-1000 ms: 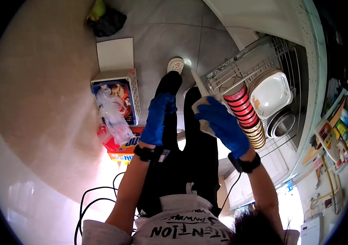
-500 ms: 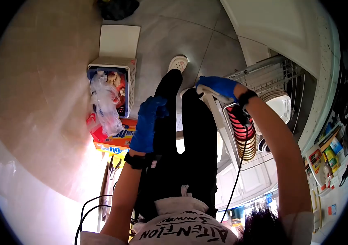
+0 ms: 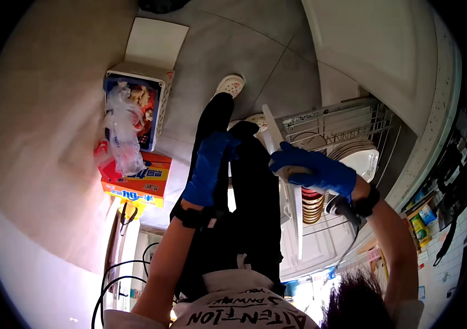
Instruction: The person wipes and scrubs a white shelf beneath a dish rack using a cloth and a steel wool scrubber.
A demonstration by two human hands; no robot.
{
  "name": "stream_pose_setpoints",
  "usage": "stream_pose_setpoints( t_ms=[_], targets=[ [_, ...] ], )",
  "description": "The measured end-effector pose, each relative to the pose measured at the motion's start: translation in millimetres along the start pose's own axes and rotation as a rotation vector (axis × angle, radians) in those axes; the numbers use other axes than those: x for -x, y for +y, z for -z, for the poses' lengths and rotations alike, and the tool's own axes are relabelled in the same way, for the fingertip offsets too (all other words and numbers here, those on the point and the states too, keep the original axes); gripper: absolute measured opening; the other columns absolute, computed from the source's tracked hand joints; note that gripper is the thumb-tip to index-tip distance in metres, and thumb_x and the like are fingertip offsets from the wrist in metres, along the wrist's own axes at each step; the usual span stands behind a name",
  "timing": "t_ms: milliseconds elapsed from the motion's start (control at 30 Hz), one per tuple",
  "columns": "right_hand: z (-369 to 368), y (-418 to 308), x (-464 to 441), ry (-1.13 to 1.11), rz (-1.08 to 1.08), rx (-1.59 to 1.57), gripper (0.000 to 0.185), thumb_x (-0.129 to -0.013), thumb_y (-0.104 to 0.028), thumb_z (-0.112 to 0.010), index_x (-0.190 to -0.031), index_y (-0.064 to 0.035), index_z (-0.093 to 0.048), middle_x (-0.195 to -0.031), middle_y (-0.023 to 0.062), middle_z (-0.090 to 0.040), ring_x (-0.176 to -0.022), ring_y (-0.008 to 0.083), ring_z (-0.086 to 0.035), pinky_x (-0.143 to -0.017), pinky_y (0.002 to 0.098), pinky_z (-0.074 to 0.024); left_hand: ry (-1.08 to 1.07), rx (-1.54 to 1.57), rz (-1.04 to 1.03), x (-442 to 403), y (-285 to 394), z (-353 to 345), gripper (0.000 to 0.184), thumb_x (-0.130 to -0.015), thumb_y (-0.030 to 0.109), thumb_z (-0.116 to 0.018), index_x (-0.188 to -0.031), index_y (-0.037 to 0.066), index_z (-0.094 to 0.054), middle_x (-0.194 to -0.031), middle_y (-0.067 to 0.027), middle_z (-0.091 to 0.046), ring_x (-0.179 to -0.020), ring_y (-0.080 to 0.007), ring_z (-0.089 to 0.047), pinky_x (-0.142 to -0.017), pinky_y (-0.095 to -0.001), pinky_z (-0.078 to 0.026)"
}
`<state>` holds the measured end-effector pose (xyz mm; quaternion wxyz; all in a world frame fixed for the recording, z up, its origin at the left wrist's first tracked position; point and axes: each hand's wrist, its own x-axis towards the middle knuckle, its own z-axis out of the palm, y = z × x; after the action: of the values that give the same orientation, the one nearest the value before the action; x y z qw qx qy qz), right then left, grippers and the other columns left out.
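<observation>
With our right hand (image 3: 315, 167) we hold a pale cloth (image 3: 295, 171); it lies within the curled fingers, the grip narrow around it. This grip is at the white drawer front (image 3: 298, 219). Just beside it, partly covered, the stacked bowls (image 3: 313, 209) stand, then white plates (image 3: 364, 160). Left of the grip, our left hand (image 3: 211, 162) is over our legs; its fingers' closing we cannot tell. Farther left is a crate (image 3: 162, 112).

A clear plastic bag (image 3: 124, 129) lies across a basket (image 3: 164, 100) beside an orange box (image 3: 150, 186)
</observation>
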<state>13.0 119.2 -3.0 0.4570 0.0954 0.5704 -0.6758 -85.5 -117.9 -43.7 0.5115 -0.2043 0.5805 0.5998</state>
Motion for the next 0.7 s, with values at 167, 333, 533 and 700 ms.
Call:
stream_pose_setpoints(
  t_ms=[167,333,533,700],
  targets=[
    [22.5,31.2,-46.0,-0.006,-0.358,-0.066,0.056,-0.086,-0.056,-0.036,-0.12,-0.0137,-0.05,-0.128,0.0101,-0.046,-0.124,0.0255,-0.036,-0.102,0.0334,-0.0276,0.004,0.062,0.053,0.6,5.1,-12.6,0.021,-0.086,0.022,-0.05,-0.083,0.004,-0.06,-0.072,-0.0054,-0.061,-0.059,-0.0118,-0.054,-0.056,-0.0236,-0.042],
    [58.7,86.7,-129.2,0.119,-0.37,0.338,0.046,-0.086,-0.044,-0.038,-0.108,-0.0084,-0.057,-0.116,0.0162,-0.053,-0.105,0.0312,-0.051,-0.089,0.037,-0.0372,-0.081,-0.092,-0.12,0.8,2.0,-17.5,0.019,-0.088,0.02,-0.047,-0.089,0.005,-0.059,-0.079,-0.0051,-0.06,-0.065,-0.0113,-0.055,-0.059,-0.0227,-0.043],
    [70.3,86.0,-155.5,0.023,-0.641,0.325,0.05,-0.085,-0.046,-0.039,-0.118,-0.0111,-0.052,-0.122,0.0158,-0.049,-0.112,0.0321,-0.046,-0.093,0.0385,-0.0356,-0.091,-0.071,-0.128,0.3,19.4,-30.4,0.02,-0.088,0.02,-0.047,-0.089,0.005,-0.059,-0.071,-0.004,-0.057,-0.063,-0.0116,-0.056,-0.059,-0.0218,-0.043],
    [37.1,30.7,-84.2,0.048,-0.544,-0.182,0.039,-0.088,-0.03,-0.047,-0.118,-0.0063,-0.051,-0.117,0.0137,-0.054,-0.102,0.0288,-0.054,-0.087,0.0332,-0.0415,-0.096,-0.154,-0.018,-12.0,21.7,-24.5,0.026,-0.088,0.027,-0.047,-0.083,0.005,-0.058,-0.067,-0.0024,-0.055,-0.061,-0.0101,-0.053,-0.059,-0.022,-0.042]
  ],
)
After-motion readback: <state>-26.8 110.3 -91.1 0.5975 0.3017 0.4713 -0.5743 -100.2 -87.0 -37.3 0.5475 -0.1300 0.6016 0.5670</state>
